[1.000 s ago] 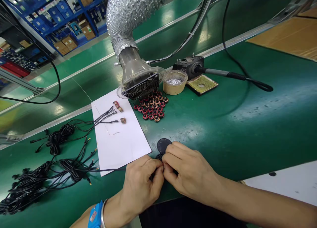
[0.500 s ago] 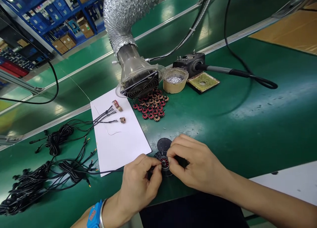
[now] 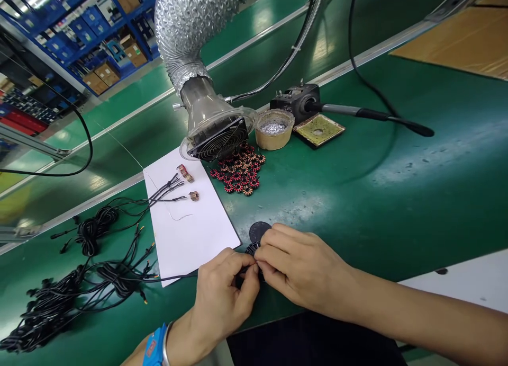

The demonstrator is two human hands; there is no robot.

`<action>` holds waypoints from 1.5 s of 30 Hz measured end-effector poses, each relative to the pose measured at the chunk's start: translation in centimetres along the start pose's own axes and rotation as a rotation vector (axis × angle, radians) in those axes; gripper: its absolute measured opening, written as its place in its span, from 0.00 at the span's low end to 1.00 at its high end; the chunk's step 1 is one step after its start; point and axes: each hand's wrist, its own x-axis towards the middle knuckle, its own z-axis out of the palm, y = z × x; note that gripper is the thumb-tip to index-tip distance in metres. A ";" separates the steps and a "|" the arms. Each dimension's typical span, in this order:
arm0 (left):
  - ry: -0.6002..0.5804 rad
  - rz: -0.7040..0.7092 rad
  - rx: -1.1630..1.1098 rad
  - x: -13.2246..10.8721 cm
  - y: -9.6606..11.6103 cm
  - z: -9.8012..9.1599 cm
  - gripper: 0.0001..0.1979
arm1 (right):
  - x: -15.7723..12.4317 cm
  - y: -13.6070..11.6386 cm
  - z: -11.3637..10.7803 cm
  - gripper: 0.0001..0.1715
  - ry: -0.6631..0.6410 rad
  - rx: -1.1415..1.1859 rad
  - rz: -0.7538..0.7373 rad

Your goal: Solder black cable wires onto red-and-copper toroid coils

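My left hand (image 3: 222,289) is closed at the edge of a small round black housing (image 3: 252,248), thumb and index finger together. A black cable (image 3: 180,276) runs from the left to behind this hand. My right hand (image 3: 304,265) reaches over the housing, its fingertips pinched and meeting the left fingertips. Whatever lies between them is too small or hidden to make out. The right hand covers most of the housing and the red-wound coil core inside. Just beyond it, a flat black disc (image 3: 259,231) lies on the green bench, partly under the right fingers.
A white sheet (image 3: 194,233) bears cable ends and small coils (image 3: 193,196). Bundled black cables (image 3: 55,308) lie left. Under the fume extractor (image 3: 220,138) is a pile of red-and-black wound cores (image 3: 242,175). A solder tub (image 3: 273,135), sponge tray (image 3: 319,130) and soldering iron (image 3: 353,112) stand behind.
My right hand has moved left, bringing its fingertips to the left ones and covering the coil core seen before. The left hand has barely moved. The view has shifted slightly.
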 end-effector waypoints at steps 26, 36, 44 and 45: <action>-0.079 -0.216 -0.162 0.0 -0.7 0.3 0.06 | -0.5 1.1 1.1 0.09 0.088 0.197 0.180; -0.138 -0.382 -0.384 0.5 -0.7 -0.1 0.08 | -0.3 1.2 0.6 0.08 0.023 0.298 0.238; -0.167 -0.430 -0.422 0.5 -0.5 -0.3 0.06 | -0.1 1.1 0.1 0.08 -0.012 0.362 0.328; -0.172 -0.437 -0.428 0.5 -0.4 -0.3 0.05 | -0.1 1.1 -0.1 0.08 -0.005 0.373 0.332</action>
